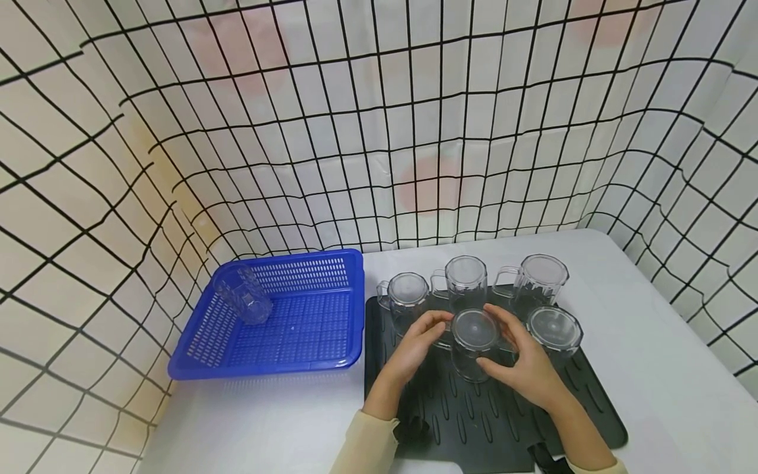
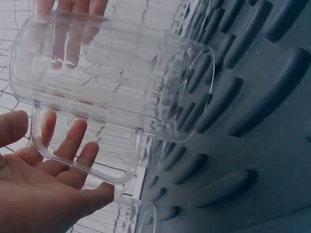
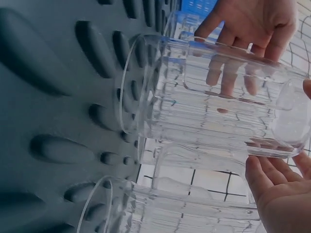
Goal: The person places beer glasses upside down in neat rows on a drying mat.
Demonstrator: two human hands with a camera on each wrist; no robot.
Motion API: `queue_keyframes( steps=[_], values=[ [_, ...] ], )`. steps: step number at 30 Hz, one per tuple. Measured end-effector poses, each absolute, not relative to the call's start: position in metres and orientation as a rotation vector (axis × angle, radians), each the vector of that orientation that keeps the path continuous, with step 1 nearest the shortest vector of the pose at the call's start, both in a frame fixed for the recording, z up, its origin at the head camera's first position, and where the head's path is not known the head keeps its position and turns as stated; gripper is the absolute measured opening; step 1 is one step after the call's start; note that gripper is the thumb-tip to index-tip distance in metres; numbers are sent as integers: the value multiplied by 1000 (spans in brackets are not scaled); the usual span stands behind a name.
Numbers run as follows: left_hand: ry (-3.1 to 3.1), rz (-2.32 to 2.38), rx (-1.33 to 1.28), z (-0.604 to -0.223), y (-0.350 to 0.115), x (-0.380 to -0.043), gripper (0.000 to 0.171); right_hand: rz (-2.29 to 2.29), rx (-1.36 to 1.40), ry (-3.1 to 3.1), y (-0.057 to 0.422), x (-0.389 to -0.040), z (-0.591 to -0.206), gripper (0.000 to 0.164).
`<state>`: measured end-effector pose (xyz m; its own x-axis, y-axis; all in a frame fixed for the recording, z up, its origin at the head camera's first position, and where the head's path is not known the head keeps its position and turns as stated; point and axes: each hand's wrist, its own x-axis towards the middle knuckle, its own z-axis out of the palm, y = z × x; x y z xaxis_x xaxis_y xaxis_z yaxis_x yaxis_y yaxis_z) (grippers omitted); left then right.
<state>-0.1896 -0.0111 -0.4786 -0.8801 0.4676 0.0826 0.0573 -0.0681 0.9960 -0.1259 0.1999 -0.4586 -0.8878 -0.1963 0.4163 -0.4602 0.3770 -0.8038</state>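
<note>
A clear glass mug [image 1: 474, 352] stands upside down on the dark ribbed mat [image 1: 468, 421], its base upward and its handle [image 2: 87, 170] toward my left hand. My right hand [image 1: 527, 368] holds the mug near its base, thumb on the near side and fingers on the far side. My left hand [image 1: 417, 345] is beside the handle, its fingers loosely spread behind it in the left wrist view. Around this mug stand other upturned glass mugs: one at left [image 1: 407, 296], one behind [image 1: 466, 280], one at back right [image 1: 540, 280] and one at right [image 1: 555, 329].
A blue plastic basket [image 1: 266, 372] stands to the left, with another glass mug [image 1: 244, 299] leaning inside at its left end. Black wire mesh [image 1: 379, 125] encloses the white table [image 1: 254, 428] at the back and sides.
</note>
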Motion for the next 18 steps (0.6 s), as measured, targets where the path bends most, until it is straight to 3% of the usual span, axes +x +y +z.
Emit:
queue_keyframes(
  steps=[18],
  values=[
    [1985,2090,714,-451,-22,-181,33,1444,568,-2315,201,-110,-441,90]
  ],
)
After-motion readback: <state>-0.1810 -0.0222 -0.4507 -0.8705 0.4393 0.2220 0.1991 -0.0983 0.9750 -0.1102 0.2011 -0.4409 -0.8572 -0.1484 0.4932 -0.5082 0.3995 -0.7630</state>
